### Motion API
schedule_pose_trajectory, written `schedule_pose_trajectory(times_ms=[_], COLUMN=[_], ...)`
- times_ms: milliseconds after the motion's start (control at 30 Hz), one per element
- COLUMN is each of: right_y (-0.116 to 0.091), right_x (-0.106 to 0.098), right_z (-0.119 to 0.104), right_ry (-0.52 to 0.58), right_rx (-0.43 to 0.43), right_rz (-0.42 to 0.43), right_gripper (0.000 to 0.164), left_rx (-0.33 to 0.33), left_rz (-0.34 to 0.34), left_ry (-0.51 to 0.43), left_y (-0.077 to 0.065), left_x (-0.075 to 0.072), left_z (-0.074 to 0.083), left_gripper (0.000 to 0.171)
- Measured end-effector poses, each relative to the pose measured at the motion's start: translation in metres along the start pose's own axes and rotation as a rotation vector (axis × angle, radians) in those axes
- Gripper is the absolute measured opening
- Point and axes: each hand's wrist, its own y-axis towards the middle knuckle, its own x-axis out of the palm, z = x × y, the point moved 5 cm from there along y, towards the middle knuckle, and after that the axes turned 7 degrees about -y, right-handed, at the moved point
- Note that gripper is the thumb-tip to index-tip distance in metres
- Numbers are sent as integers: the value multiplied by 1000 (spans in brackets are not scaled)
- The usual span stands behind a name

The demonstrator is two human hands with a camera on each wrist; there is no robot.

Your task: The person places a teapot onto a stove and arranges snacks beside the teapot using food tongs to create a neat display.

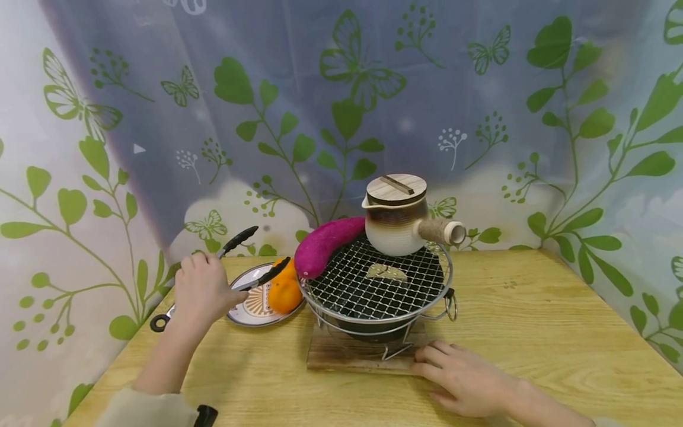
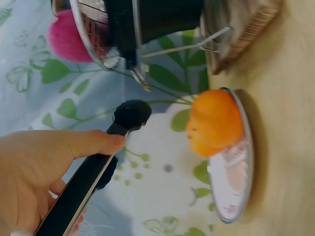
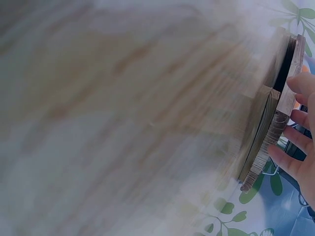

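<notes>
My left hand (image 1: 203,290) holds a pair of metal tongs (image 1: 271,273) with black tips, its thumb along one arm. The tongs' arms are spread, with nothing between the tips. In the head view, one tip overlaps the oranges (image 1: 284,296), which sit on a patterned plate (image 1: 242,315). From the left wrist view, the tongs (image 2: 78,194) appear apart from the oranges (image 2: 216,120). My right hand (image 1: 464,379) rests its fingers at the front right edge of a wooden board (image 1: 363,363) beneath a round grill (image 1: 347,299); in the right wrist view, its fingers (image 3: 300,140) look loosely extended against the board (image 3: 275,125).
On the grill's wire mesh lie a long magenta root vegetable (image 1: 325,246) and a pale, half-round piece (image 1: 386,272). A ceramic pot (image 1: 395,228) with a wooden lid stands at the back, its wrapped handle pointing right. A patterned curtain (image 1: 299,47) hangs behind the wooden table (image 1: 533,320).
</notes>
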Motion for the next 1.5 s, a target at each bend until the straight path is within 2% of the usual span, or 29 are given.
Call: schedule_pose_trajectory(times_ms=[200, 367, 533, 733, 900, 1167, 1500], right_y=[-1, -1, -1, -1, -1, -1, -2], right_x=[0, 0, 1, 2, 3, 1, -1], right_z=[0, -1, 0, -1, -1, 1, 0], right_ry=[11, 14, 13, 9, 17, 18, 11], right_rx=[1, 2, 7, 4, 7, 7, 3], right_rz=[-2, -3, -1, 1, -7, 3, 8], right_gripper=[51, 51, 50, 51, 50, 48, 50], left_rx=[60, 104, 103, 92, 92, 82, 46], left_rz=[-69, -77, -103, -137, -161, -184, -240], left_ry=[61, 98, 61, 91, 94, 88, 68], left_y=[-7, -15, -21, -25, -26, -25, -23], left_x=[23, 37, 46, 56, 62, 62, 64], left_z=[-4, -2, 0, 1, 3, 5, 5], left_gripper=[76, 81, 79, 76, 75, 72, 60])
